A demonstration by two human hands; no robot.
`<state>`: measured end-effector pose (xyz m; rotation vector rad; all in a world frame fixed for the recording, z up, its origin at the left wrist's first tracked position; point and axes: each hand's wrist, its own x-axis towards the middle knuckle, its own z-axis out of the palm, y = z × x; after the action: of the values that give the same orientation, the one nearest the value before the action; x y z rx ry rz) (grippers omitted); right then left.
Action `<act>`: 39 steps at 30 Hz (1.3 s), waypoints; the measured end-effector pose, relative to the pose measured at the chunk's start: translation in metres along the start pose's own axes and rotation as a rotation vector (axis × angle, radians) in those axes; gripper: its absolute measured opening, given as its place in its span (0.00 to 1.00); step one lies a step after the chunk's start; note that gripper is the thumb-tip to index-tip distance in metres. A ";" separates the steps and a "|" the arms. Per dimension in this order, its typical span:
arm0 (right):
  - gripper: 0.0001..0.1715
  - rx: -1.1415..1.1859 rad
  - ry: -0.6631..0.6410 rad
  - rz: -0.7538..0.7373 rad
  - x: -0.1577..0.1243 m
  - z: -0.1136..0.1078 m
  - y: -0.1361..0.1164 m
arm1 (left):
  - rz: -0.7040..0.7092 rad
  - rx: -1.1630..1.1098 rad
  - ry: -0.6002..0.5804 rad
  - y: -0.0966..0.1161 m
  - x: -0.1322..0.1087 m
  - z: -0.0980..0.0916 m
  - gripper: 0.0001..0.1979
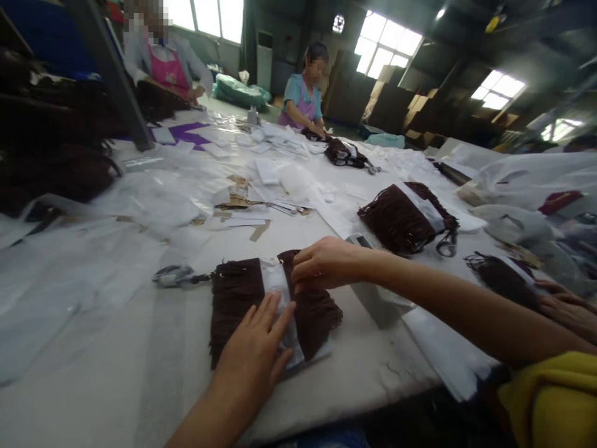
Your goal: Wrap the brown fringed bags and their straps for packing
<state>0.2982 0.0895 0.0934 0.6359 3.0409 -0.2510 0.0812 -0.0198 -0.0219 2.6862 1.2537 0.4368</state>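
Observation:
A dark brown fringed piece (236, 298) with a white paper band (277, 283) around its middle lies on the white table (116, 348) in front of me. My left hand (254, 348) lies flat on it, fingers stretched out over the band's lower part. My right hand (324, 264) reaches in from the right, fingers curled and pinching the band's upper end and fringe. A metal clasp (172, 275) sticks out at the piece's left end.
Two more banded brown fringe pieces (405, 214) (501, 274) lie to the right, with another person's hand (566, 308) by the nearer one. White paper strips (275, 171) and plastic bags (149, 199) litter the middle. Two people (305, 93) (161, 59) work at the far side.

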 end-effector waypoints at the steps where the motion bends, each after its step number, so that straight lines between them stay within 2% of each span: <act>1: 0.10 0.022 -0.028 -0.027 0.013 0.002 0.009 | -0.007 -0.010 -0.014 0.001 0.000 -0.001 0.34; 5: 0.10 0.056 -0.177 -0.048 0.058 0.009 0.033 | -0.017 -0.052 -0.041 0.001 0.001 -0.003 0.37; 9: 0.12 -0.021 -0.329 -0.038 0.089 0.018 0.048 | -0.035 -0.086 -0.054 0.001 0.002 -0.001 0.37; 14: 0.23 -0.096 -0.323 -0.045 0.110 0.031 0.071 | -0.019 -0.118 -0.034 -0.001 0.000 0.005 0.39; 18: 0.26 0.001 -0.396 0.135 0.117 0.037 0.099 | -0.022 -0.105 -0.024 -0.002 -0.002 0.007 0.39; 21: 0.15 -0.048 -0.280 0.365 0.109 0.034 0.105 | -0.012 -0.092 0.004 -0.002 -0.002 0.006 0.40; 23: 0.08 -0.104 -0.111 0.493 0.096 0.033 0.096 | -0.011 -0.080 0.017 -0.001 -0.001 0.005 0.39; 24: 0.09 -0.085 -0.022 0.503 0.088 0.034 0.087 | -0.007 -0.072 0.026 0.000 0.000 0.004 0.39; 26: 0.15 0.031 0.103 0.384 0.070 0.042 0.066 | 0.007 -0.043 0.061 0.001 -0.001 0.004 0.38; 28: 0.20 0.103 0.144 0.242 0.052 0.055 0.043 | 0.020 -0.005 0.131 0.004 -0.003 0.004 0.34; 29: 0.21 0.095 0.162 0.244 0.043 0.062 0.033 | 0.031 0.015 0.176 0.005 -0.006 0.005 0.32; 33: 0.26 0.042 0.316 0.436 0.006 0.089 -0.002 | 0.128 0.069 0.319 0.010 -0.023 0.010 0.20; 39: 0.31 0.088 0.298 0.461 -0.030 0.112 -0.028 | 0.206 0.165 0.285 0.009 -0.049 0.014 0.21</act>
<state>0.3137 0.0341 -0.0109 1.4687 3.0374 -0.2966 0.0628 -0.0630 -0.0424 2.9915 1.1231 0.8014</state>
